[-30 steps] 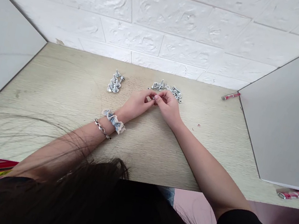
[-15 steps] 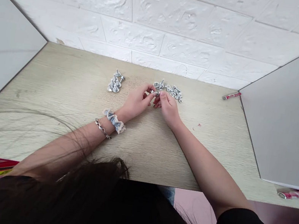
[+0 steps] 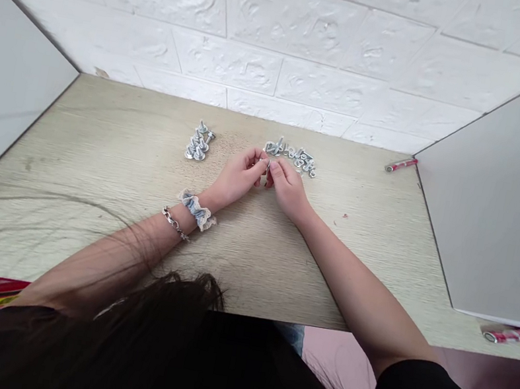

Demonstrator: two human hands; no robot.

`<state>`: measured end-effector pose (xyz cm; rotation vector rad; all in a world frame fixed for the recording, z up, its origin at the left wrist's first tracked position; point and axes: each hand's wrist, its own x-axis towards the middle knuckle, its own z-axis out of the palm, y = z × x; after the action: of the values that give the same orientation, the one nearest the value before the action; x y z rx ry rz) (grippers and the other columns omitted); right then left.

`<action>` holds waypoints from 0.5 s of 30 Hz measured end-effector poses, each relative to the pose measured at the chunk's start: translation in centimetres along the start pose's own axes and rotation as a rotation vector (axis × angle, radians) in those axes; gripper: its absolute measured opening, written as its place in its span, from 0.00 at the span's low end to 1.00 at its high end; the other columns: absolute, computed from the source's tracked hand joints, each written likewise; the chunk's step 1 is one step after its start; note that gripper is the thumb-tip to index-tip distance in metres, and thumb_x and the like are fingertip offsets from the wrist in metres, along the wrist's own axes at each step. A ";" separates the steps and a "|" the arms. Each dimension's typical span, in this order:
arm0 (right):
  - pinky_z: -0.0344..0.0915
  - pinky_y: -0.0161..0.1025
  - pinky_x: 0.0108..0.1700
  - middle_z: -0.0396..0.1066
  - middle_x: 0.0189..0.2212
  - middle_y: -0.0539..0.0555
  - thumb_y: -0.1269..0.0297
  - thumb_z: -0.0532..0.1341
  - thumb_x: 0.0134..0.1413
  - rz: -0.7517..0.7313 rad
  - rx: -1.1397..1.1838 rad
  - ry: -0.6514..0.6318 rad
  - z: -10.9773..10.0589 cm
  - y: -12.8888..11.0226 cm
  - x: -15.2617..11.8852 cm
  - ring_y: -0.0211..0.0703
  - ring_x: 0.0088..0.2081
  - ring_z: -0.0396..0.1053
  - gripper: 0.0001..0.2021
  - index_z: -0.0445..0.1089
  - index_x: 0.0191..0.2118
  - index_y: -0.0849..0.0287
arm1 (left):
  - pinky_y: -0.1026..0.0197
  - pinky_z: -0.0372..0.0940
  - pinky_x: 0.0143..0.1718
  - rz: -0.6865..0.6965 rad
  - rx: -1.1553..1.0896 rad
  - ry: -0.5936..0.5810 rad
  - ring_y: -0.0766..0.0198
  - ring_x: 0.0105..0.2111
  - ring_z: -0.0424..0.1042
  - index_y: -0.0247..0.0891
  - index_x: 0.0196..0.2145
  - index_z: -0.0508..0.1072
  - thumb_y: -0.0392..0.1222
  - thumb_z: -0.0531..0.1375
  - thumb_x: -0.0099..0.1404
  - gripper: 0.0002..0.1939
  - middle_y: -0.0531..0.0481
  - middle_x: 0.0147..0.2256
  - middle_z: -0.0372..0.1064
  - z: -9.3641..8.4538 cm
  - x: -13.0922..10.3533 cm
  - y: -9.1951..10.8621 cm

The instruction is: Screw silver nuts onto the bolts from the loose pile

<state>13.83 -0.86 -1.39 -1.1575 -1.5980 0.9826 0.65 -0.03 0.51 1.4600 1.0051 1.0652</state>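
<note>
My left hand (image 3: 239, 176) has thumb and fingers pinched on a small silver bolt (image 3: 262, 162), mostly hidden by the fingertips. Against it my right hand (image 3: 289, 191) is closed too, its thumb and fingers pressing at the bolt's end. Between the two thumbs shows a thin metal edge (image 3: 268, 169), like a washer seen side-on. Just beyond the hands lies a loose pile of bolts, nuts and washers (image 3: 302, 158). To the left, several bolts with washers fitted (image 3: 197, 146) stand grouped on the wooden tabletop (image 3: 109, 161).
A white brick-pattern wall (image 3: 256, 73) closes off the back. Grey panels stand at the left (image 3: 8, 83) and the right (image 3: 505, 197). One red cylinder (image 3: 401, 165) lies by the right panel's back corner, another red cylinder (image 3: 511, 336) near the front edge.
My hands have drawn closer together at the fingertips. The bolt, which showed between them before, is now largely covered. The view has shifted slightly; the piles look the same.
</note>
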 end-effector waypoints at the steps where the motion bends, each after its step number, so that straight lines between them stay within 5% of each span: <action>1: 0.57 0.35 0.30 0.58 0.23 0.47 0.55 0.51 0.58 -0.003 -0.022 0.007 0.0 -0.1 0.0 0.35 0.25 0.59 0.13 0.56 0.27 0.57 | 0.71 0.54 0.19 -0.022 -0.002 0.002 0.74 0.18 0.59 0.35 0.29 0.62 0.34 0.52 0.62 0.04 0.57 0.20 0.58 0.0 0.0 0.1; 5: 0.54 0.34 0.26 0.59 0.25 0.46 0.68 0.54 0.51 -0.008 -0.068 0.031 0.1 -0.3 -0.2 0.32 0.22 0.55 0.03 0.56 0.31 0.56 | 0.70 0.52 0.19 -0.102 0.006 0.010 0.74 0.17 0.57 0.35 0.28 0.62 0.33 0.51 0.62 0.05 0.57 0.19 0.56 -0.1 0.1 0.4; 9: 0.54 0.33 0.26 0.60 0.30 0.46 0.73 0.53 0.46 -0.033 -0.027 0.040 0.1 -0.1 -0.2 0.30 0.20 0.55 0.08 0.54 0.33 0.55 | 0.70 0.51 0.19 -0.123 -0.016 0.019 0.74 0.17 0.55 0.35 0.27 0.61 0.34 0.51 0.62 0.05 0.56 0.19 0.56 -0.2 0.2 0.3; 13: 0.57 0.35 0.30 0.61 0.27 0.46 0.67 0.53 0.53 -0.010 -0.025 0.055 0.0 -0.3 -0.2 0.34 0.24 0.60 0.02 0.55 0.31 0.56 | 0.70 0.53 0.20 -0.120 -0.027 0.012 0.73 0.17 0.56 0.35 0.28 0.61 0.35 0.52 0.62 0.05 0.56 0.19 0.57 -0.3 0.2 0.1; 15: 0.57 0.36 0.31 0.60 0.23 0.47 0.59 0.50 0.57 -0.005 -0.060 0.062 0.0 -0.4 -0.3 0.36 0.25 0.61 0.09 0.57 0.28 0.57 | 0.69 0.54 0.21 -0.093 -0.019 -0.017 0.73 0.18 0.57 0.35 0.28 0.61 0.36 0.52 0.62 0.05 0.56 0.19 0.57 -0.3 0.2 0.1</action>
<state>13.74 -1.21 -1.04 -1.2131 -1.5890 0.8927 0.40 0.19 0.67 1.3911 1.0382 0.9910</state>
